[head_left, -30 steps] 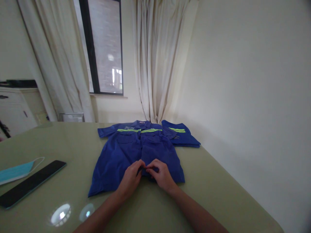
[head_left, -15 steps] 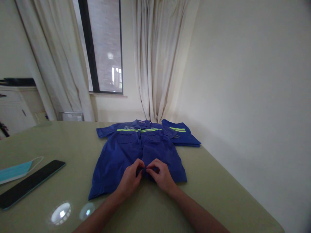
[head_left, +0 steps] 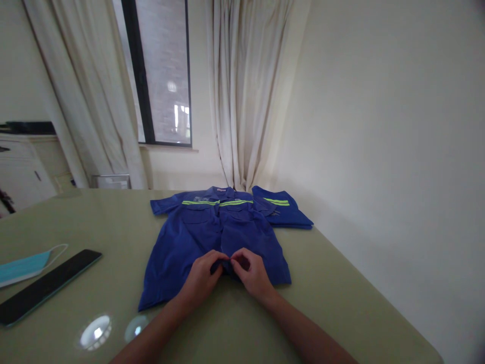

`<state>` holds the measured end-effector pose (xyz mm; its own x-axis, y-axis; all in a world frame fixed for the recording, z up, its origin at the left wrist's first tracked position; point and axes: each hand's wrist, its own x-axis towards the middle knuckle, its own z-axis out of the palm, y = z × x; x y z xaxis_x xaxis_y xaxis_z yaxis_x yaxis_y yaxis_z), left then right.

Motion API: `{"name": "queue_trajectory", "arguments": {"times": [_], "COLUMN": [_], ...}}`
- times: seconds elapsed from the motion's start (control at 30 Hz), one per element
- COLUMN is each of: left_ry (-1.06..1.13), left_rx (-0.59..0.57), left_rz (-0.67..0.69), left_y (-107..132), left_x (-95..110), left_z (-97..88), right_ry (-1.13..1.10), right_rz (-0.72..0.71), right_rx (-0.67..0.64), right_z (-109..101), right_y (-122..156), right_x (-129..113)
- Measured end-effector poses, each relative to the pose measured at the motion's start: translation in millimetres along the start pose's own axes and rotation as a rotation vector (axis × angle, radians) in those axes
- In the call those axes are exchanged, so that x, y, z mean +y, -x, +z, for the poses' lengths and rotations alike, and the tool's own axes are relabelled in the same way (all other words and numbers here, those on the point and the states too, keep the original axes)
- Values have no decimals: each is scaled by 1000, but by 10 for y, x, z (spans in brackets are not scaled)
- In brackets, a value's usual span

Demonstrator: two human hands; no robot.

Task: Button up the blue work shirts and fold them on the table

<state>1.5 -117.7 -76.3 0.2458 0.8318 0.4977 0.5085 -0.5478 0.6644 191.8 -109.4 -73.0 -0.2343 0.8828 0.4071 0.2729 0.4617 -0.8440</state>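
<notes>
A blue short-sleeved work shirt with a yellow-green stripe across the chest lies spread on the table, collar at the far side. At the near end of its front opening, my left hand pinches the cloth between thumb and fingers. Close beside it, my right hand pinches the other front edge, fingertips almost meeting the left ones. Any button between the fingertips is too small to make out. Folded blue clothing with the same kind of stripe lies against the shirt's right sleeve.
On the glossy green table, a long black flat object and a light-blue face mask lie at the left. The wall runs along the right edge. Beige curtains hang behind the far edge.
My left fingertips have moved slightly right and straightened a little toward the right hand. The shirt's front edge has shifted slightly with them; everything else stays put.
</notes>
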Motion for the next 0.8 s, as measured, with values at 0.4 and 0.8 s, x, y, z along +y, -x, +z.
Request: {"name": "queue_trajectory", "arguments": {"times": [0.4,0.8], "left_ry": [394,385], "left_rx": [-78,-120], "left_rz": [-322,-258], "left_y": [-67,-77], "left_x": [70,-30], "left_z": [-36,-21], "right_ry": [276,-117], "right_rz": [-183,165], "right_rx": [-37,-46], "right_z": [-81,-26], "right_y": [-5,-90], "right_x": [-46,32]}}
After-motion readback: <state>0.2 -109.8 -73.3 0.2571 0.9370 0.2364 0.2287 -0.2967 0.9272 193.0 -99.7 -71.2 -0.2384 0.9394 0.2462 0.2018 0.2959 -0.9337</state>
